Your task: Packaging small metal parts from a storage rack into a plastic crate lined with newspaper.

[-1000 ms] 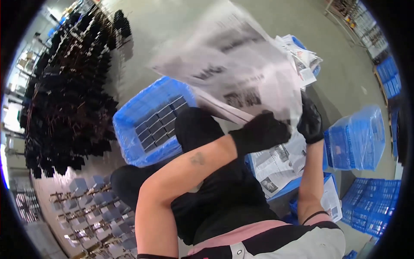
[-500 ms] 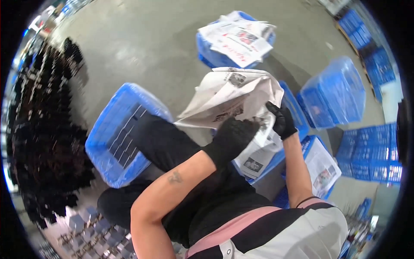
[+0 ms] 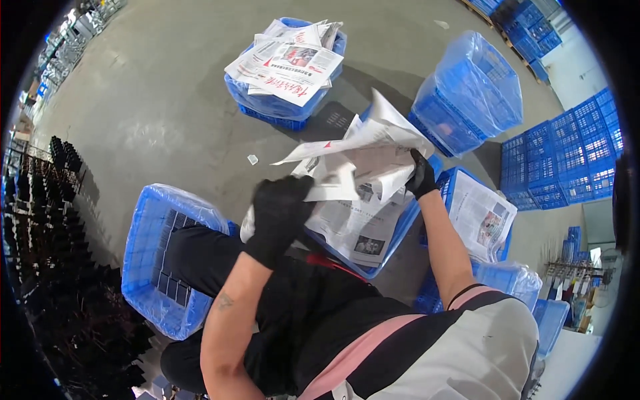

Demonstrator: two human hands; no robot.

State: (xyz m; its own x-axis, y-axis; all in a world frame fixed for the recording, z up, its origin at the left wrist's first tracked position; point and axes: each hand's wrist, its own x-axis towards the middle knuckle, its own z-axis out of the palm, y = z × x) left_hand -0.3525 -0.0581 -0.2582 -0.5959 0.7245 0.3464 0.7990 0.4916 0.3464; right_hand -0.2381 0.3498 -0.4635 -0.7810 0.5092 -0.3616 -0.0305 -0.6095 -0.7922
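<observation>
Both my hands wear black gloves. A crumpled newspaper sheet (image 3: 393, 150) is spread, folded and creased, above a blue crate (image 3: 390, 257) in front of me. My right hand (image 3: 421, 175) pinches the sheet at its right edge. Blurred by motion, my left hand (image 3: 280, 217) is closed at the left end of the paper, with white paper showing on both sides of it; its fingertips are hidden. More printed newspaper (image 3: 357, 227) lies in the crate underneath.
A lined blue crate of dark slatted parts (image 3: 175, 257) stands left. Ahead, another crate carries stacked newspapers (image 3: 293, 67). Right are a plastic-lined crate (image 3: 467, 93), a newspaper-topped crate (image 3: 483, 223) and stacked blue crates (image 3: 563, 157). Dark parts (image 3: 60, 267) pile up far left.
My left hand has moved left, away from the right hand, and the newspaper has shifted from wide open to a more folded shape. The whole view has turned.
</observation>
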